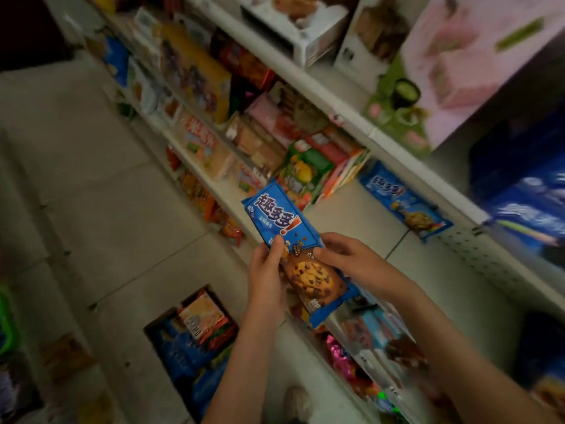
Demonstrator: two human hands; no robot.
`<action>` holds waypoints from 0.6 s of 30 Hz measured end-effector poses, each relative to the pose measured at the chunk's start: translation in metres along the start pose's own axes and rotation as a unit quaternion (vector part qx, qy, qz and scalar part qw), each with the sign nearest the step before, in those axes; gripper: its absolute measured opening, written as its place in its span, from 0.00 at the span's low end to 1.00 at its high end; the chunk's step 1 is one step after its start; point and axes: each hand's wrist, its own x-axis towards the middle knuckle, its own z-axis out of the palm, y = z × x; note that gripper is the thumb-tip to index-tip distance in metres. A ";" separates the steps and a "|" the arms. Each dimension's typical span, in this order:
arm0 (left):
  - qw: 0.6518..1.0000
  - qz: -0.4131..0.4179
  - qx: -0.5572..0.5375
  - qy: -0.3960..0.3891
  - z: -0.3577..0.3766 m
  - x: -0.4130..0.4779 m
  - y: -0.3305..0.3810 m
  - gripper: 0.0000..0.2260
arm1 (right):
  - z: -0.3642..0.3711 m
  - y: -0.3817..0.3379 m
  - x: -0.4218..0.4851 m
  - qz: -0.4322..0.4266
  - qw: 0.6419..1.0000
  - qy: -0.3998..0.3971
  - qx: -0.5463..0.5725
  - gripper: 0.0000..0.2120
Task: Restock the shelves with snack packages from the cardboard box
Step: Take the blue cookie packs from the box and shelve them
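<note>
Pack (pixel 284 218) pinched between your left hand (pixel 266 280) and right hand (pixel 348 258); slick wrapper may slip, or shoving it in may topple neighbouring packs (pixel 302 175) off the shelf (pixel 351 215).

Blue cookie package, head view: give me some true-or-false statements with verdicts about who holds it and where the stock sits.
1. The left hand and the right hand both grip the blue cookie package. True.
2. The box on the floor is empty. False: the cardboard box holds several snack packages.
3. A matching blue package lies on the shelf, to the right of the held one. True.
4. The held package lies flat on the shelf board. False: it is held up in the fingers at the shelf's front edge.
</note>
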 end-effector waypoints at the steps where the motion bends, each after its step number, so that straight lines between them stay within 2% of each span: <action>1: 1.000 -0.009 0.006 -0.005 0.012 -0.001 -0.004 0.10 | -0.010 0.001 -0.006 0.002 1.000 0.022 0.009 0.11; 4: 0.997 -0.056 0.039 -0.028 0.045 -0.006 -0.016 0.10 | -0.042 0.011 -0.024 0.022 0.997 0.075 0.015 0.04; 8: 0.983 -0.125 0.110 -0.070 0.077 0.005 -0.034 0.13 | -0.081 0.040 -0.034 0.064 0.990 0.125 0.008 0.05; 11: 0.974 -0.147 0.143 -0.099 0.096 0.025 -0.043 0.20 | -0.103 0.065 -0.025 0.082 0.983 0.163 0.004 0.07; 14: 0.972 -0.126 0.143 -0.138 0.108 0.047 -0.053 0.24 | -0.120 0.090 -0.007 0.094 0.977 0.189 -0.003 0.13; 18: 0.951 -0.010 0.237 -0.197 0.121 0.083 -0.083 0.26 | -0.146 0.116 0.021 0.104 0.972 0.212 -0.015 0.16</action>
